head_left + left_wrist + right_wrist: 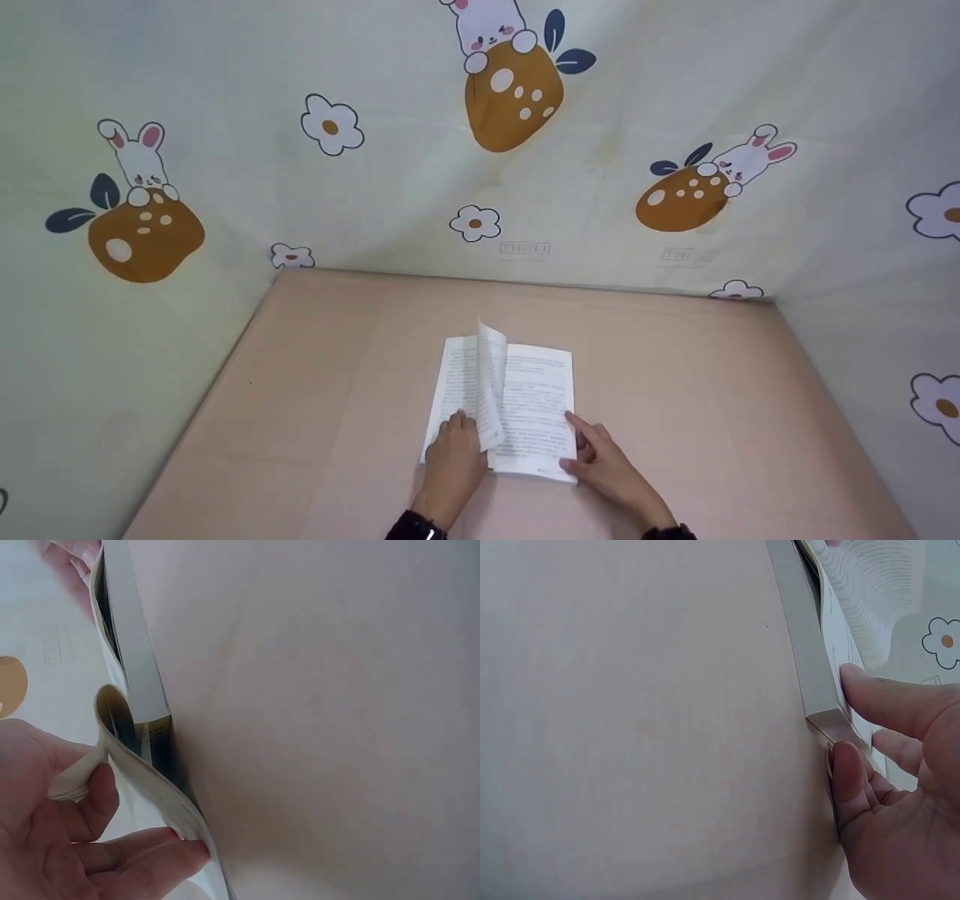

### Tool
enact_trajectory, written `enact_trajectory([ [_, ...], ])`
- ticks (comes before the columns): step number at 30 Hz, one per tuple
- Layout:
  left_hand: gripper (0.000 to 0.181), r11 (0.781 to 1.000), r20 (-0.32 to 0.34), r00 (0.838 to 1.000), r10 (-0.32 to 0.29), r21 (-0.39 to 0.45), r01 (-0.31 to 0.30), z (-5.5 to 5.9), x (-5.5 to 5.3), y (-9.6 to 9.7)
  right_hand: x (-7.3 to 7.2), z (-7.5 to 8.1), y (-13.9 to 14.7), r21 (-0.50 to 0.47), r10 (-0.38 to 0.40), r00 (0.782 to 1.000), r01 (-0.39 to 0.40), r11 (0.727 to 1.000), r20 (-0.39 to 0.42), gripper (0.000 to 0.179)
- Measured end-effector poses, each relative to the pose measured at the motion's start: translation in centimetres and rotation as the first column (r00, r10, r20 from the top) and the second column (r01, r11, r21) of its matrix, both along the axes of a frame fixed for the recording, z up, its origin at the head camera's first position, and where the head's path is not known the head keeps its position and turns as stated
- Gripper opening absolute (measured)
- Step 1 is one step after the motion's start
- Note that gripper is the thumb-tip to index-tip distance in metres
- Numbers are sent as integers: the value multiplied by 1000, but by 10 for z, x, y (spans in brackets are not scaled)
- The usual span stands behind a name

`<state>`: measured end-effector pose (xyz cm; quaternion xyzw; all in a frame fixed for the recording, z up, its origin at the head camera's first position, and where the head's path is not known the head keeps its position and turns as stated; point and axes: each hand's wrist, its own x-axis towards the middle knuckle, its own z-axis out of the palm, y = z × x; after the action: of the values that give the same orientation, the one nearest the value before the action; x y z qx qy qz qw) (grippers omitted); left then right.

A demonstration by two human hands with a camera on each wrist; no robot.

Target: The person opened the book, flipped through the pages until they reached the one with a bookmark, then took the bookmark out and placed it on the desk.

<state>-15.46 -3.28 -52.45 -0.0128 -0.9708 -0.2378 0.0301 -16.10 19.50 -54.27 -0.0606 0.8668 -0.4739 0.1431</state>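
An open book (536,405) with printed white pages lies on the table. One or more leaves (491,382) stand raised and curled near its middle. My left hand (455,454) is at the lower left of the book. In the left wrist view, the curled leaf (81,771) runs between the thumb and a bent finger of that hand, while other fingertips rest on the left-hand pages (176,802). At the lower right edge, my right hand (607,469) grips the book, its thumb (870,694) on the top page and other fingers by the block's side.
The pinkish table (337,390) stretches around the book on all sides. Behind it and at both sides hangs a pale sheet (397,187) printed with rabbits, brown fruit shapes and flowers. Dark cuffs show at both wrists.
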Motion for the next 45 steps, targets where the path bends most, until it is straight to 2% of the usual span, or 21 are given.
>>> enact_trajectory([
  [5, 40, 1000, 42, 999, 20, -5, -19, 1, 1, -7, 1, 1, 2, -20, 8, 1000, -8, 1000, 2, 77],
  [12, 42, 998, 5, 999, 48, -35, -47, 0, 4, -20, 1, 1, 2, -19, -5, 1000, 5, 1000, 18, 78],
  [20, 52, 995, 25, 996, 82, -62, -80, -1, 3, -31, 1, 0, 3, -30, -5, 1000, 5, 1000, 9, 76],
  [25, 59, 991, 15, 994, 111, -77, -109, -2, 3, -31, 1, 0, 2, -39, 1, 1000, -1, 999, 1, 75],
  [32, 71, 991, -3, 992, 123, -41, -123, -1, 3, -26, 0, 1, 2, -43, 10, 1000, -10, 999, 3, 75],
  [35, 79, 991, -9, 994, 112, -70, -112, 1, 3, -23, 0, 3, 2, -46, 2, 1000, -2, 999, 14, 76],
  [40, 76, 976, -74, 995, 62, -202, -76, 1, 2, -17, -1, 4, -1, -27, -25, 999, 26, 999, 31, 78],
  [43, 71, 971, -106, 994, -16, -237, -10, -2, 3, -14, -1, 3, -1, -17, -28, 999, 29, 999, 35, 79],
  [45, 71, 966, -115, 988, -107, -246, 76, -3, 4, -12, -1, 1, -1, -16, -24, 999, 25, 1000, 37, 80],
])
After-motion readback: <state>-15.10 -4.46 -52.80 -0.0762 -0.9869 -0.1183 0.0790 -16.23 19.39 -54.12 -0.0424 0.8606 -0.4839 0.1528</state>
